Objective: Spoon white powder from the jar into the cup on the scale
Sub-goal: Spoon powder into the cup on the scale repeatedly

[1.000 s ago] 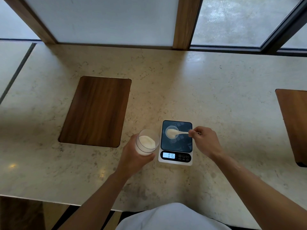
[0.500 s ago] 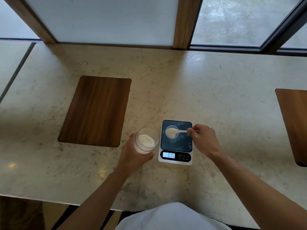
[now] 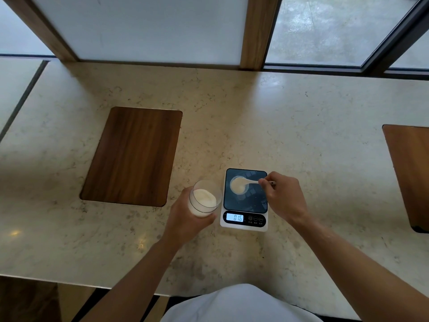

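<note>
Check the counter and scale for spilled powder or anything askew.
A few pale specks dot the dark platform of the scale near the cup, possibly stray powder or glare. Otherwise nothing stands out; the jar is tilted in the left hand.

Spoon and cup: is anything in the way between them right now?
Nothing visible. The spoon, pinched in the right hand, already has its bowl over the open cup on the scale. The jar, gripped by the left hand, sits off to the scale's left, clear of that path.
</note>
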A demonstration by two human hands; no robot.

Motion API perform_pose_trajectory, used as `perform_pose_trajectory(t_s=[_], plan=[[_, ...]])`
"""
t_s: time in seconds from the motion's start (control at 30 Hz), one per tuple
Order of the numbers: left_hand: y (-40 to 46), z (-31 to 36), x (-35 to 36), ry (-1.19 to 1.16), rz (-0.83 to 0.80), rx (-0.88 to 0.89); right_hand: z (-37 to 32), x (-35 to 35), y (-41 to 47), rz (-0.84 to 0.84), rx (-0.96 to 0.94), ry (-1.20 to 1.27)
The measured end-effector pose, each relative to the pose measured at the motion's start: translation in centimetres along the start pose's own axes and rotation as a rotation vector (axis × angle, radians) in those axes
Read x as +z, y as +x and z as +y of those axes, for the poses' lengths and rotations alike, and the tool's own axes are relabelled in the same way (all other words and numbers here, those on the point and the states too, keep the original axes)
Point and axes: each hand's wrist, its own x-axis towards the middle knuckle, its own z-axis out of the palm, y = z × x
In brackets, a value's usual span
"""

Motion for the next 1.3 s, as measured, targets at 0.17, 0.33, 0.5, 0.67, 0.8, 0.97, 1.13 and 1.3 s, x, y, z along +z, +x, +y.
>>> perform_pose_trajectory(t_s=[0.17,0.33,0.5,0.67,0.8,0.97,1.13,1.3], plan=[[0.0,0.1,0.1,0.014,0.000,0.007,-0.2,-0.3,-0.2,0.030,-0.110,-0.062],[-0.1,0.2,0.2,0.026,-0.009,0.009,-0.6,-0.5,-0.6,0.053,-0.223,-0.119],[-0.1,0.2,0.2,0.031,-0.010,0.009,-0.9,-0.7,-0.9,0.049,-0.306,-0.170],[-0.1,0.0,0.2,0.030,-0.002,0.001,-1.1,-1.0,-1.2,0.041,-0.338,-0.197],[-0.1,0.0,0.2,0.037,-0.004,-0.002,-1.0,-0.9,-1.5,0.018,-0.340,-0.209],[-0.2,0.2,0.2,0.046,-0.003,0.002,-0.8,-0.8,-1.6,0.005,-0.326,-0.212],[-0.2,0.3,0.1,0.040,-0.003,0.015,-0.8,-0.9,-1.5,0.002,-0.330,-0.213],[-0.2,0.4,0.2,0.026,-0.015,0.024,-0.7,-1.0,-1.6,-0.008,-0.325,-0.216]])
